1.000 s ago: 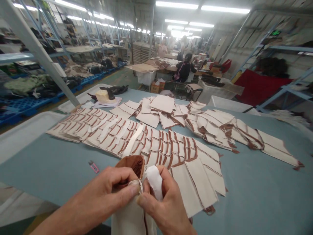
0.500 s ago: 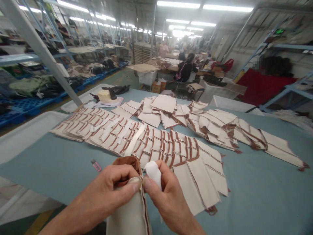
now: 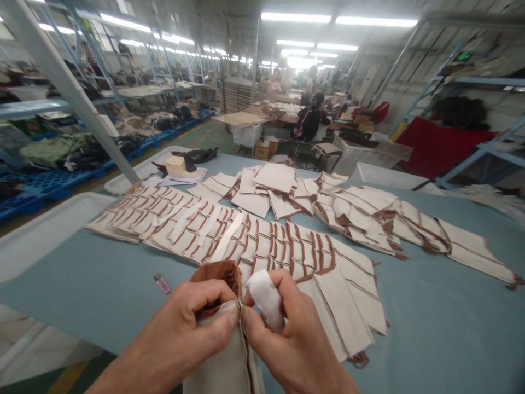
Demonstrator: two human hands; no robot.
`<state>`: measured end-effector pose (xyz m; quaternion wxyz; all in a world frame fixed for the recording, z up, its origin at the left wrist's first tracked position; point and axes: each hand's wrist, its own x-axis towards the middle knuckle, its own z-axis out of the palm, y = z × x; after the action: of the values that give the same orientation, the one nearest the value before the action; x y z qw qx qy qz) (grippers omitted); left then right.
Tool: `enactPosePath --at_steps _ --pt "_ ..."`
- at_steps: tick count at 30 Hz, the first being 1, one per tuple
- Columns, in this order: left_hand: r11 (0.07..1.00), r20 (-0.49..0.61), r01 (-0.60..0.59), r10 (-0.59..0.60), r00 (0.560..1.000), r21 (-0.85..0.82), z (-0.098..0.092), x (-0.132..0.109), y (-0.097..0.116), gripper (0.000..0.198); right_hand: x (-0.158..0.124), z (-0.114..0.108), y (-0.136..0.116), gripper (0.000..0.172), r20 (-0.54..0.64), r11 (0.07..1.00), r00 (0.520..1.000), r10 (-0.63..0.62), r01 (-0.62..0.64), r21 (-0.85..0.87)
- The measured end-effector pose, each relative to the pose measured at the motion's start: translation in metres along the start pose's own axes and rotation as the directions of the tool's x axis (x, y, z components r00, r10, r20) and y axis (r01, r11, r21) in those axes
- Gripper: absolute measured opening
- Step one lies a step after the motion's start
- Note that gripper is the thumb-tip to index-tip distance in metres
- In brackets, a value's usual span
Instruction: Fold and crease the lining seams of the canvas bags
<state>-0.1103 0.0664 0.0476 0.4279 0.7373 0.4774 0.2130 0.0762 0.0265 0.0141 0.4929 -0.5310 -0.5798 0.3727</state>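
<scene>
Both my hands meet at the bottom centre over a cream fabric pouch [image 3: 223,361] with a brown lining showing at its top. My left hand [image 3: 184,328] pinches the pouch's upper edge between thumb and fingers. My right hand [image 3: 287,339] pinches the same edge at the brown zipper seam, thumb tip against my left thumb, and a white wad of cloth [image 3: 266,298] sits tucked under its fingers. Just beyond my hands lie overlapping rows of cream fabric pieces with brown trim [image 3: 262,246] on the blue-grey table [image 3: 443,328].
A small pink thread clipper [image 3: 162,283] lies left of my hands. More cream pieces are piled at the table's far side [image 3: 274,183], with a pale tape roll [image 3: 177,164] and dark items. White trays [image 3: 45,230] flank the left edge. A seated person [image 3: 309,117] works further back among shelving.
My hands have stayed pinched on the pouch edge. The right hand's fingers curled further round the white wad and shifted slightly right. The view drifted a little.
</scene>
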Motion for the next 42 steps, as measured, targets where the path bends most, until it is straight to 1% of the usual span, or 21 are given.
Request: enactPosePath --at_steps 3,5,7,9,13,15,17,21,24,26,28,31,33,35,37,38,42 --pt "0.999 -0.002 -0.038 0.038 0.999 0.016 0.001 -0.001 0.001 0.028 0.004 -0.010 -0.010 0.009 0.038 0.997 0.999 -0.010 0.013 -0.076" --pt "0.998 -0.018 -0.062 0.063 0.998 0.023 0.003 -0.001 0.000 0.029 0.007 -0.016 -0.017 0.010 0.083 0.994 0.996 0.021 -0.012 -0.111" --pt "0.997 -0.026 -0.071 0.072 0.997 0.026 0.004 -0.001 -0.001 0.029 0.010 -0.020 -0.022 0.010 0.126 0.992 0.990 0.070 -0.056 -0.110" --pt "0.998 0.006 -0.055 0.055 0.998 0.013 0.004 0.000 -0.001 0.028 0.012 -0.022 -0.024 0.009 0.146 0.992 0.982 0.117 -0.108 -0.067" --pt "0.999 0.024 0.032 -0.031 0.999 -0.036 0.002 0.001 0.002 0.027 0.013 -0.020 -0.024 0.008 0.184 0.982 0.967 0.176 -0.186 0.036" --pt "0.996 0.031 0.060 -0.058 0.998 -0.063 0.000 0.002 0.004 0.028 0.013 -0.020 -0.023 0.009 0.199 0.975 0.959 0.199 -0.214 0.054" --pt "0.994 0.057 0.077 -0.073 0.996 -0.080 0.000 0.003 0.006 0.030 0.011 -0.019 -0.021 0.010 0.182 0.973 0.959 0.216 -0.228 0.047" --pt "0.993 0.064 0.089 -0.084 0.994 -0.072 0.002 0.006 0.005 0.030 0.009 -0.017 -0.016 0.013 0.119 0.980 0.972 0.200 -0.201 -0.009" --pt "0.995 0.011 0.063 -0.062 0.998 -0.074 0.005 0.007 0.002 0.028 0.008 -0.016 -0.013 0.011 0.087 0.984 0.981 0.175 -0.171 -0.052" --pt "0.995 -0.017 0.047 -0.049 0.999 -0.083 0.007 0.006 0.002 0.027 0.006 -0.017 -0.014 0.012 0.084 0.983 0.980 0.179 -0.175 -0.053" --pt "0.995 0.011 0.051 -0.050 0.999 -0.080 0.007 0.005 0.003 0.026 0.005 -0.018 -0.016 0.015 0.092 0.983 0.979 0.180 -0.176 -0.045" --pt "0.994 0.038 0.050 -0.046 0.998 -0.092 0.004 0.004 0.006 0.027 0.003 -0.021 -0.021 0.018 0.092 0.989 0.986 0.140 -0.136 -0.056" --pt "0.993 0.032 0.033 -0.030 0.999 -0.112 0.002 0.003 0.007 0.030 0.002 -0.023 -0.024 0.018 0.097 0.992 0.988 0.116 -0.110 -0.063" --pt "0.993 0.072 0.025 -0.017 0.997 -0.113 0.000 0.003 0.008 0.030 0.001 -0.023 -0.027 0.017 0.108 0.994 0.989 0.098 -0.092 -0.065" --pt "0.995 0.083 0.022 -0.015 0.996 -0.094 0.000 0.002 0.009 0.029 0.000 -0.022 -0.027 0.016 0.119 0.995 0.989 0.084 -0.077 -0.068" --pt "0.996 0.071 0.021 -0.014 0.997 -0.086 0.001 0.001 0.009 0.028 -0.001 -0.021 -0.027 0.015 0.120 0.995 0.990 0.077 -0.069 -0.071" --pt "0.995 -0.028 0.005 -0.008 1.000 -0.103 0.010 0.001 0.009 0.027 -0.004 -0.015 -0.022 0.012 0.114 0.995 0.990 0.079 -0.071 -0.072"
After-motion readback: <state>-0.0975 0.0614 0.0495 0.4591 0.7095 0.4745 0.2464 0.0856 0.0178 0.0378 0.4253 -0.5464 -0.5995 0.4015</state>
